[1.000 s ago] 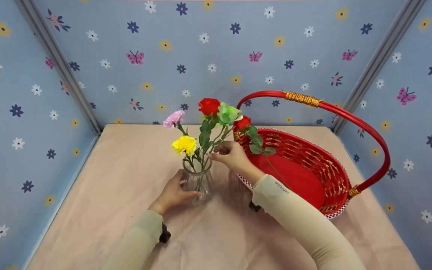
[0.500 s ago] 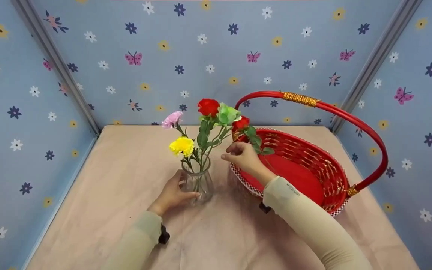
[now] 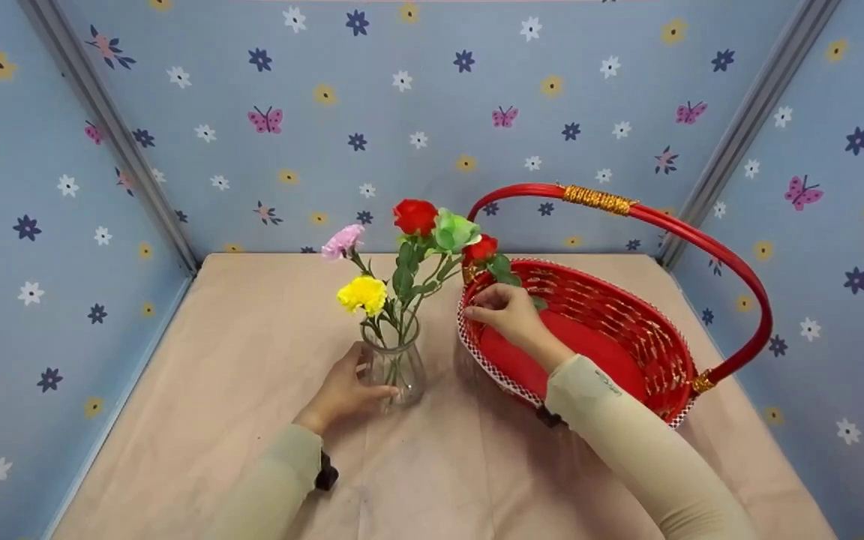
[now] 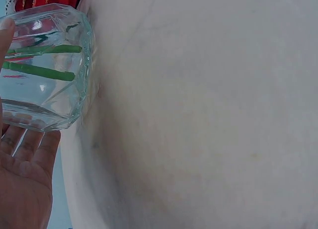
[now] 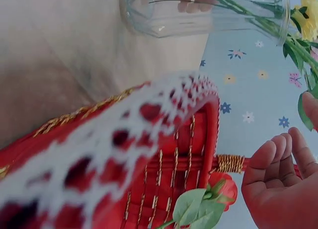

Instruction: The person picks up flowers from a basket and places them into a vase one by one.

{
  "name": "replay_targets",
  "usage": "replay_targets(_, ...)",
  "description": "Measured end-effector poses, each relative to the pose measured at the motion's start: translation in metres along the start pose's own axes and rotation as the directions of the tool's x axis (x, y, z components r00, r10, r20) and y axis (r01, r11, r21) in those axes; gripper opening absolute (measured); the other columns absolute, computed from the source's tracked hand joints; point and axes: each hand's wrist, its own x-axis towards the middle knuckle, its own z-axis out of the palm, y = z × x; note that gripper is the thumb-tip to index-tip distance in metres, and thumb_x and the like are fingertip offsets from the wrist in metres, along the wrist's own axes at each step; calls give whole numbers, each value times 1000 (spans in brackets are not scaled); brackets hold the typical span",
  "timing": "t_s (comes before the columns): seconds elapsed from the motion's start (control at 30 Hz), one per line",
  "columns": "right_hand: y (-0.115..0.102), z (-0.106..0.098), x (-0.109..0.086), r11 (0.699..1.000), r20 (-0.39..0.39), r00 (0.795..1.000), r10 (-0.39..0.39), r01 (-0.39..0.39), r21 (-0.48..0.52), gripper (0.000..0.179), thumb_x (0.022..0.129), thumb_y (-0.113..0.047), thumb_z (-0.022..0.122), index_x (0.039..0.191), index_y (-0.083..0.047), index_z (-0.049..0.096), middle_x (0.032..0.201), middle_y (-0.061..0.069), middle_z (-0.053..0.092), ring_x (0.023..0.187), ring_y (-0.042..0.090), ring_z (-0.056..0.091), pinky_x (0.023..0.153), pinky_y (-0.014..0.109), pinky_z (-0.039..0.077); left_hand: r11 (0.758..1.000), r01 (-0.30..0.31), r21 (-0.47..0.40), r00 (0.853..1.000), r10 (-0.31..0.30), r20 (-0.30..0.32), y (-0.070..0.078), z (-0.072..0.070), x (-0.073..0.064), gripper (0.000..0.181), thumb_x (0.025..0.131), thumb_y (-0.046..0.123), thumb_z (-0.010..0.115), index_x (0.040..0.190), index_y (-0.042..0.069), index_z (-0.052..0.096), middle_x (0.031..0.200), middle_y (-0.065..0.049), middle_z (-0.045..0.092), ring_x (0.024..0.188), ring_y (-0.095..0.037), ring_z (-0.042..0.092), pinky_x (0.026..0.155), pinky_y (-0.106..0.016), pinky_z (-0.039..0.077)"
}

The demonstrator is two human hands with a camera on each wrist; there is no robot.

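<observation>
My left hand (image 3: 340,394) grips a clear glass vase (image 3: 407,371) on the table, thumb in front and fingers behind. The vase bears a red rose (image 3: 415,217), a green rose (image 3: 456,231), a pink carnation (image 3: 343,242) and a yellow carnation (image 3: 363,294). Through the glass in the left wrist view, the green stem ends (image 4: 47,72) show. Above the near-left rim of the red wicker basket (image 3: 604,360) is my right hand (image 3: 516,319), empty, its fingers loosely bent. Another red rose (image 3: 480,249) leans inside the basket's left end, its stem partly hidden behind that hand.
A tall red handle (image 3: 732,259) wound with gold cord arches over the basket. Pale cloth covers the table (image 3: 252,322). Blue flower-patterned walls (image 3: 402,112) enclose the back and both sides.
My right hand has left the vase's stems and moved right, over the basket's edge, holding nothing. The left hand and vase stay in place.
</observation>
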Motion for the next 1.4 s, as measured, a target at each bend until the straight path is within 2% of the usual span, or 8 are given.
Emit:
replay_targets(0.23,7,-14,-3,1000,-25,1000,7,-8,-24,22,95,-20,87,108,-5,77,90,0,68,84,16,58,67,20,53,1000,9,-8,1000,-9,-1,1,0,-1,83,77,27,101,141,10,52,140,-19,66,138,-39,62,126,-55,49)
replay_targets(0.43,13,-26,-4,999,-47,999,16,-18,-48,25,95,-19,87,111,-3,77,94,1,71,87,15,61,71,18,55,1000,12,-3,1000,-12,0,1,0,-1,82,77,27,101,140,10,52,140,-20,66,137,-39,62,126,-55,48)
replay_targets(0.67,21,-42,-7,997,-59,998,35,-38,-62,31,96,-20,85,115,1,75,93,0,71,87,15,61,72,21,55,1000,23,-7,1000,-23,-4,0,1,0,79,78,23,101,138,10,51,140,-23,64,139,-42,61,124,-56,50)
replay_targets(0.9,25,-54,-13,997,-64,997,39,-43,-62,33,96,-18,84,118,4,73,93,1,69,86,17,60,70,22,56,1000,6,1,1000,-6,-5,0,0,0,79,78,21,101,138,8,51,141,-25,64,137,-42,62,123,-56,51)
replay_targets(1.2,26,-68,-11,993,-15,999,32,-33,-116,34,95,-15,84,120,4,71,94,4,66,86,18,58,67,22,54,1000,-9,-6,1000,9,-8,-1,0,1,78,79,22,100,138,8,52,139,-23,66,136,-41,62,124,-54,50)
replay_targets(1.4,28,-80,-10,986,36,999,23,-17,-168,40,95,-19,85,126,2,70,97,5,66,89,19,58,72,24,54,1000,-14,0,1000,14,-9,-2,1,1,78,79,22,100,138,8,52,139,-22,66,137,-41,62,125,-54,50)
